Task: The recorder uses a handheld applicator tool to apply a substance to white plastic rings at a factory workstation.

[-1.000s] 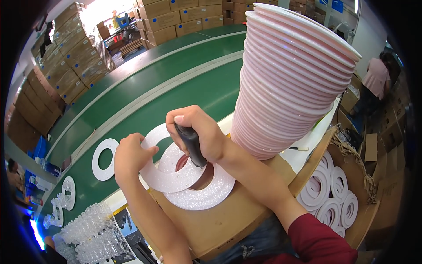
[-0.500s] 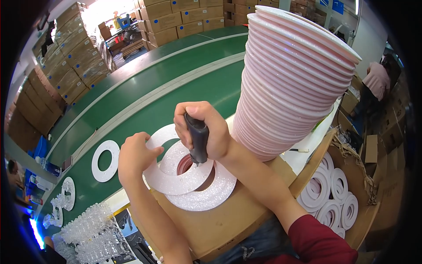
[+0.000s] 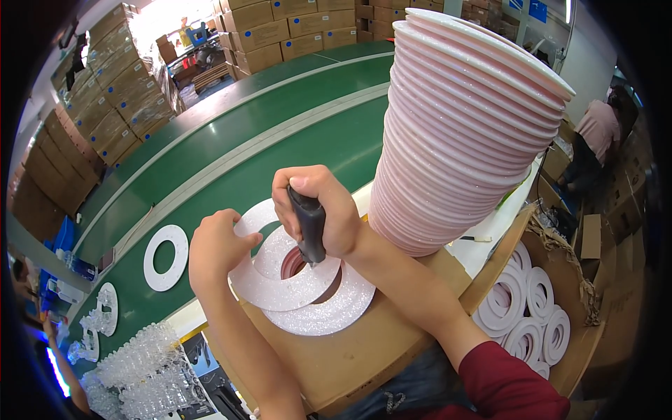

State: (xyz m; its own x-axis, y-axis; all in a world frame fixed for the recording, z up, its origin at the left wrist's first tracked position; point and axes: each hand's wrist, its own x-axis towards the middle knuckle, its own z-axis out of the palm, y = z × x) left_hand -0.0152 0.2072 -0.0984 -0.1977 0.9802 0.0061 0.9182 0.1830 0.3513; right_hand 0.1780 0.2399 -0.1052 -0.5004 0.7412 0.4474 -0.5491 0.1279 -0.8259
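My right hand [image 3: 329, 210] is wrapped round a black-handled tool [image 3: 308, 227], held nearly upright. The tool's short metal tip meets the inner part of a glittery white flat ring [image 3: 283, 290]. My left hand [image 3: 215, 245] grips this ring's left side, thumb on top and the other fingers partly hidden. More white rings [image 3: 343, 315] lie beneath it, overlapping, on a brown cardboard surface [image 3: 378, 350]. Reddish inner edges show through the middle hole. Close beyond my right forearm rises a tall leaning stack of glittery white-pink rings [image 3: 462, 133].
A green conveyor [image 3: 329, 150] curves behind, carrying a single white ring [image 3: 148, 259]. Clear plastic pieces [image 3: 150, 371] are heaped at lower left, near another person's arm [image 3: 66, 364]. An open carton [image 3: 483, 311] at right holds several rings. Stacked cartons [image 3: 287, 28] stand at the back.
My right hand and the tool have shifted slightly left; my left hand stays on the ring. The ring on the conveyor has slid slightly left. Another person's arm has come in at lower left.
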